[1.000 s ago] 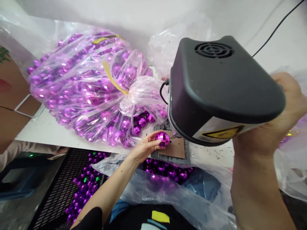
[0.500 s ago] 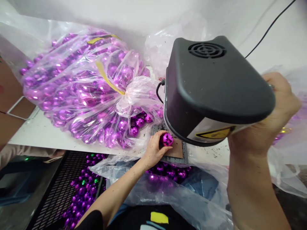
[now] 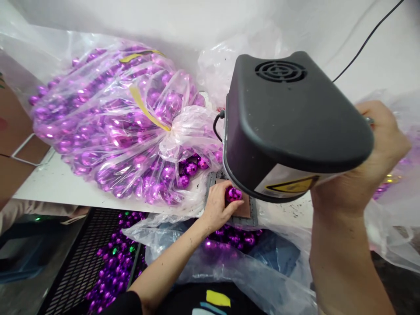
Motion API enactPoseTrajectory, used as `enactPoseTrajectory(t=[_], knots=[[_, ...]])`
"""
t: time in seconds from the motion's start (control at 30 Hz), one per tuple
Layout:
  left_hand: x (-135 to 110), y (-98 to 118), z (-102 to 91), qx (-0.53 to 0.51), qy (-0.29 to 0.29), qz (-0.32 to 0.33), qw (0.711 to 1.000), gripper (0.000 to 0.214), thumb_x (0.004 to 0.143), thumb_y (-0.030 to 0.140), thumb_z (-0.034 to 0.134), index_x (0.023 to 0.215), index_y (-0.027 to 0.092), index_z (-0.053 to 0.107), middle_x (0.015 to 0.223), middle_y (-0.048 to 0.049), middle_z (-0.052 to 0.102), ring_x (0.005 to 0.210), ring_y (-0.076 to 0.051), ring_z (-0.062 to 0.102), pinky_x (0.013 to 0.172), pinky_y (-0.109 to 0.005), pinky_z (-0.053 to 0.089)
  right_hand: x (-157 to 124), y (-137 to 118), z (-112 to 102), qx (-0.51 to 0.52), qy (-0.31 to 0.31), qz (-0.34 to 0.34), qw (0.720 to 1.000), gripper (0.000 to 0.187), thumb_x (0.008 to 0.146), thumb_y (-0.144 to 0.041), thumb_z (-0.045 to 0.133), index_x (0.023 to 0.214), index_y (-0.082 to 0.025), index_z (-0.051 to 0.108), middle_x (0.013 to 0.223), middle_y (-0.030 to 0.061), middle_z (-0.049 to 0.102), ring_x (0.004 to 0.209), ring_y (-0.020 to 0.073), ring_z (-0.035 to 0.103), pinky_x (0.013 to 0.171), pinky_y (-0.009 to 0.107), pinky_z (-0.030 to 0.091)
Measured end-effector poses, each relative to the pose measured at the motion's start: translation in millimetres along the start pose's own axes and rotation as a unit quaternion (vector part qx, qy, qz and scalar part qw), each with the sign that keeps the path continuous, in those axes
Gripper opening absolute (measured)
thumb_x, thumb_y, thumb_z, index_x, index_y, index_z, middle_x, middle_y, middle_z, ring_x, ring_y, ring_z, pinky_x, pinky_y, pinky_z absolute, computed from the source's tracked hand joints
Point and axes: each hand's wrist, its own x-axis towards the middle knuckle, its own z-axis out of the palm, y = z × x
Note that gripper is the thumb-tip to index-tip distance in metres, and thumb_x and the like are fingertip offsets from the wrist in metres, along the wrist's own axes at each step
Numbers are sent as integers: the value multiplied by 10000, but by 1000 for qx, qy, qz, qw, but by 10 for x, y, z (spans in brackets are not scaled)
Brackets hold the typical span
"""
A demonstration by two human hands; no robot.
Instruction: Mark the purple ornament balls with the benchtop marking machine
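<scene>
Thumb and fingers of my left hand [image 3: 218, 203] close around a shiny purple faceted bauble [image 3: 233, 194]. The hand rests over a brown pad [image 3: 243, 211] on a grey plate [image 3: 255, 216], low beside a black machine housing [image 3: 305, 118]. That housing has a round vent on top and a yellow warning label. My right hand [image 3: 382, 131] is curled at the housing's right side, with a ring on one finger. Its fingertips and whatever they grip are hidden behind the housing.
A tied clear bag [image 3: 114, 118] of purple baubles fills the left of the white table [image 3: 42, 183]. More baubles lie in an open plastic bag on my lap [image 3: 236, 238] and in a black crate [image 3: 78, 253]. A cardboard box [image 3: 19, 131] stands far left.
My left hand and the bauble have shifted slightly right and down, further over the pad. The housing and my right hand look almost the same, apart from a small shift of view.
</scene>
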Motion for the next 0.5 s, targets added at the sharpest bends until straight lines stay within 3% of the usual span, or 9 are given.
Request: enactPoseTrajectory(t=[0.2,0.37,0.5], knots=[[34,39,14,-18,-11,-32,999,355,886,376,631,1205,220,615,1251,-116,618,1275,-311,489,1163,-561,278,-9,-2,1,25,0,-4,1000,339,900,-422,557,758,-114,563,626,-27,378,639,26,385,593,196,259],[46,93,-41,-44,-28,-47,998,364,870,374,631,1206,234,628,1242,-111,620,1293,-325,471,1171,-569,279,-215,44,-116,-7,40,-98,994,308,930,-408,504,804,-147,608,675,-15,482,592,20,404,564,218,311],[44,117,-58,-53,-31,-52,997,364,870,405,627,1201,254,634,1239,-103,624,1301,-328,463,1183,-569,270,-556,181,-297,38,16,-164,986,179,822,-374,623,856,-201,657,673,17,553,628,118,540,550,295,421]])
